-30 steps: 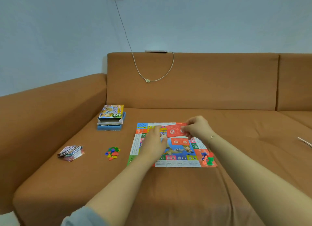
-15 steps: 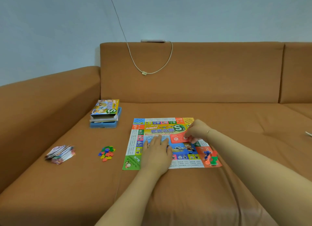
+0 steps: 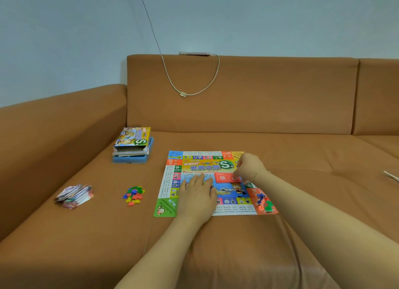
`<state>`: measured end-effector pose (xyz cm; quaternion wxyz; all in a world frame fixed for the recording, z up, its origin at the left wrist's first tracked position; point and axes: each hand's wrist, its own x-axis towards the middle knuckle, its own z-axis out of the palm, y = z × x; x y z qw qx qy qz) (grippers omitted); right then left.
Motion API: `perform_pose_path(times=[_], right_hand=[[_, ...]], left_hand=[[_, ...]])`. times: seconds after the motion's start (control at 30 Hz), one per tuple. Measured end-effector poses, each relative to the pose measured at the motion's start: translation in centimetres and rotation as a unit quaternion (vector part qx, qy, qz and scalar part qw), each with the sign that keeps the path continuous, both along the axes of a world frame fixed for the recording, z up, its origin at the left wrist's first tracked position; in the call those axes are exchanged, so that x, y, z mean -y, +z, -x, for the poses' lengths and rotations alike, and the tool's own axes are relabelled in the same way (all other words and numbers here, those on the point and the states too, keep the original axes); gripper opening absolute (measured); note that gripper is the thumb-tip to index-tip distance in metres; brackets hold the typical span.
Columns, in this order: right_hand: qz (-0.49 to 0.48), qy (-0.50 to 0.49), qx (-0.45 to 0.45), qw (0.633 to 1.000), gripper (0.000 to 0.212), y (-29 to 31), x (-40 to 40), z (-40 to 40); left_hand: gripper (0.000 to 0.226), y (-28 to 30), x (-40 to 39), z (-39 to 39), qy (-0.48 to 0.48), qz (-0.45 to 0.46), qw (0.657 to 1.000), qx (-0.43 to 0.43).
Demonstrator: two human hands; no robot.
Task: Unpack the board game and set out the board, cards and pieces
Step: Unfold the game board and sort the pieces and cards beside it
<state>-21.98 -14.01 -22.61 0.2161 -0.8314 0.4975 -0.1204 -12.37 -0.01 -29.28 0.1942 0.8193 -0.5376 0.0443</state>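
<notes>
Fingers of right hand point(image 3: 248, 167) curl on red cards point(image 3: 226, 178), setting stack mid-board; left hand point(image 3: 197, 191) flat, fingers straight, pinning board point(image 3: 170, 180) against soft sofa point(image 3: 237, 245).

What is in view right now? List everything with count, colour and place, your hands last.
square paper game board: one, multicoloured, flat on the seat, centre.
red card stack: one, on the board's middle.
small plastic pawns: several, blue, orange, green, on the board's near right corner.
small plastic tokens: one pile, mixed colours, left of the board.
paper money pile: one, far left.
cardboard game box: one, colourful, on a blue tray.
brown fabric sofa: one.
white cable: one, hanging over the backrest.
left hand: flat on the board.
right hand: pinching the red card stack.
</notes>
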Motion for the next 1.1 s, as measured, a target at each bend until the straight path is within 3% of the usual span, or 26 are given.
perform_pose_path(times=[0.1,0.2,0.27,0.47,0.67,1.1], right_hand=[[0.02,0.011,0.035,0.999,0.015,0.6,-0.3,0.3],[-0.005,0.042,0.088,0.995,0.017,1.8,-0.9,1.0],[-0.033,0.073,0.126,0.989,0.014,2.9,-1.9,1.6],[-0.054,0.171,0.173,0.969,0.007,4.8,-7.3,3.4],[-0.061,0.248,0.164,0.953,0.006,4.7,-12.6,4.6],[-0.018,0.314,0.208,0.926,0.016,0.6,-15.8,1.4]], left_hand=[[0.035,0.7,-0.4,0.1,-0.021,0.071,0.997,-0.015],[0.029,2.1,-1.7,0.6,0.002,0.182,0.982,-0.048],[0.028,3.2,-3.1,0.8,0.025,0.207,0.976,-0.064],[0.034,5.6,-7.7,1.3,0.089,0.148,0.982,-0.083],[0.033,6.5,-12.3,2.0,0.125,0.116,0.979,-0.116],[0.024,10.4,-18.6,-0.7,0.224,-0.029,0.974,-0.027]])
